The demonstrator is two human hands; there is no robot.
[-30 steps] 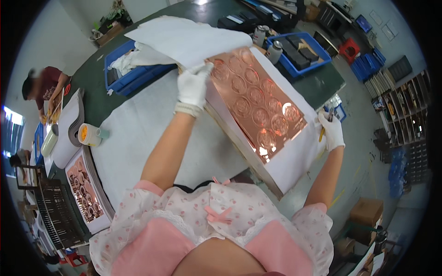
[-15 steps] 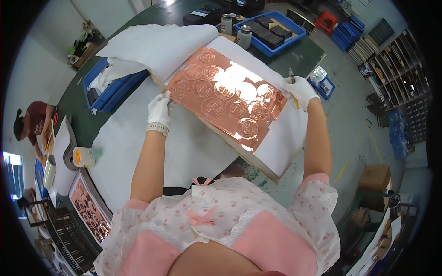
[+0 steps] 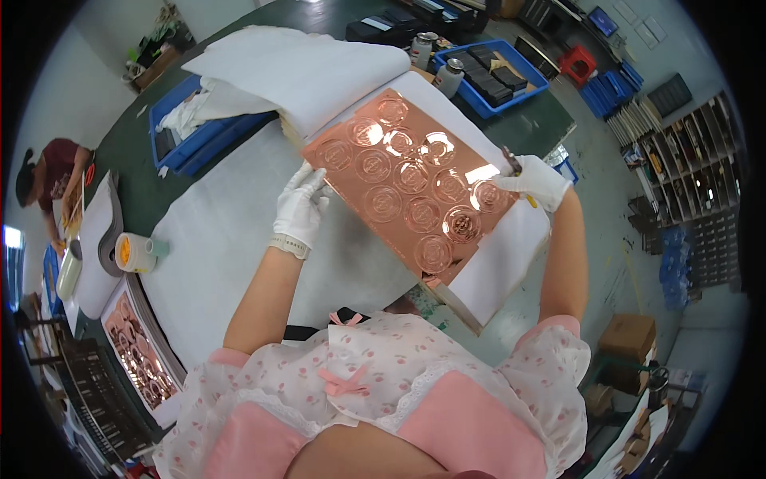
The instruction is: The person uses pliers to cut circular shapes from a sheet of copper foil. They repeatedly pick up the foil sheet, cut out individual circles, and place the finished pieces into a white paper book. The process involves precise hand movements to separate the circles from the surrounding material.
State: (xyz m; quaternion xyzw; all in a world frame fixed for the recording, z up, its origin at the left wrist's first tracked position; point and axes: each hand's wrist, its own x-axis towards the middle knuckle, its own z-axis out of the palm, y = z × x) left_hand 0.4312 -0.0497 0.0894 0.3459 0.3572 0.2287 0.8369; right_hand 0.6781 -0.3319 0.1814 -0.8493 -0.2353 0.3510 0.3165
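Note:
A shiny copper-coloured sheet point(image 3: 359, 172) embossed with several round designs lies tilted over a thick stack of white paper sheets point(image 3: 496, 267). At its left edge, my white-gloved left hand point(image 3: 302, 209) has its fingers closed on the rim. My right hand point(image 3: 542, 185), also gloved in white, is at the sheet's right corner. Its fingers wrap a slim tool point(image 3: 511, 162) with a dark end, and a yellow part shows below the palm; the exact kind is unclear. Large white sheets point(image 3: 319, 68) are folded back at the stack's far left.
A blue tray of dark blocks point(image 3: 499, 100) and two metal-topped bottles point(image 3: 449, 78) stand beyond the stack. Left are a blue bin with white cloth point(image 3: 211, 144), a white tub point(image 3: 136, 252) and another copper sheet point(image 3: 140, 351). A person point(image 3: 60, 180) works at far left.
The whole view has shifted, with the table things sitting further right. The glare on the copper sheet has shrunk. My right hand reaches further over the sheet's corner.

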